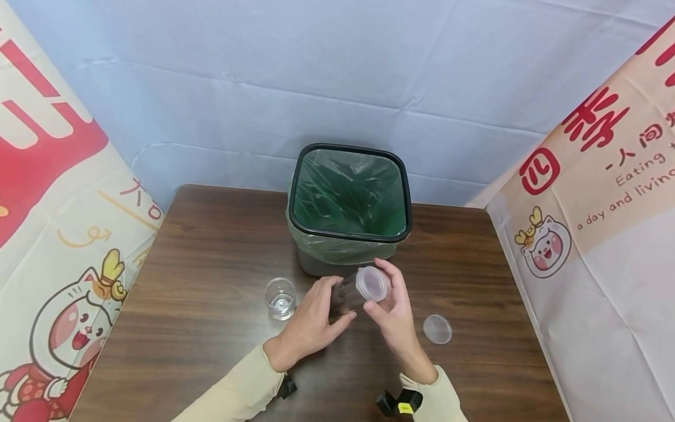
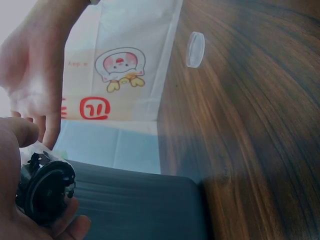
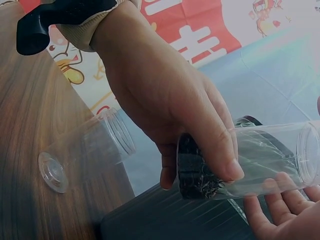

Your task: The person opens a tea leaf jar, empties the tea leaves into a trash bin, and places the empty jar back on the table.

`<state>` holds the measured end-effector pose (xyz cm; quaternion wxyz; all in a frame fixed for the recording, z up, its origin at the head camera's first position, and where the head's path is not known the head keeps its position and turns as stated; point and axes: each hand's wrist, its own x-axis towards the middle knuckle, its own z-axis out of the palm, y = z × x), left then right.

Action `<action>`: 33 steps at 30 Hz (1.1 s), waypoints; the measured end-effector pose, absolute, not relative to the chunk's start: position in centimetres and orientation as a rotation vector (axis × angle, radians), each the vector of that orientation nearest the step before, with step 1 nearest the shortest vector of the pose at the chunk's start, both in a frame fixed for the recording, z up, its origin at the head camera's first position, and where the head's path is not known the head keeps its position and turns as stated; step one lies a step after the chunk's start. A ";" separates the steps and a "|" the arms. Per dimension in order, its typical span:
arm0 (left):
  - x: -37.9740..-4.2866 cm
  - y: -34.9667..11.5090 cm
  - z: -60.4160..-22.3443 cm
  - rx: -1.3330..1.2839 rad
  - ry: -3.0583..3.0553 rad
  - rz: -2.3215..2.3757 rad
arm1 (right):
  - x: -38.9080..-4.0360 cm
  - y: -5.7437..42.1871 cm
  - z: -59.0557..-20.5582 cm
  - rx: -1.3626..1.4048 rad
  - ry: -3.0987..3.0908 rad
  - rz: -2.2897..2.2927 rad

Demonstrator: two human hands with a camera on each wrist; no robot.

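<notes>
Brown wood-grain table (image 1: 221, 252) spread beneath the work, with a pale blue backdrop (image 1: 253, 64) behind it. Just above the tabletop, near its middle, a clear jar (image 1: 349, 295) was held between both hands. Its long axis ran across from one palm to the other, slanting, with its dark-filled end on the left and its pale round end turned up rightward, facing the head camera. What the dark stuff was, I could not tell. The left hand (image 1: 311, 321) gripped the dark end, thumb and fingers wrapped round it. The right hand (image 1: 396, 319), nearer the pale end, curled thumb and fingers about that rim. Just beyond them stood a lined bin (image 1: 343, 235). A second jar (image 1: 280, 300) stood upright beside the left hand, and a round lid (image 1: 437, 329) lay flat to the right of the right hand.
</notes>
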<state>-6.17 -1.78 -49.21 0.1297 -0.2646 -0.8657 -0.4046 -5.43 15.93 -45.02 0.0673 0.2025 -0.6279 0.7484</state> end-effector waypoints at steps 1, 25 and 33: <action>-6.2 -1.8 -49.2 -0.772 -2.509 -1.174 | -5.4 15.9 -45.1 0.608 -1.881 2.264; -6.0 -1.8 -49.1 -0.774 -2.533 -1.210 | -5.5 16.0 -45.5 0.569 -1.823 2.302; -6.0 -1.7 -49.1 -0.777 -2.538 -1.201 | -5.5 16.1 -45.3 0.592 -1.839 2.288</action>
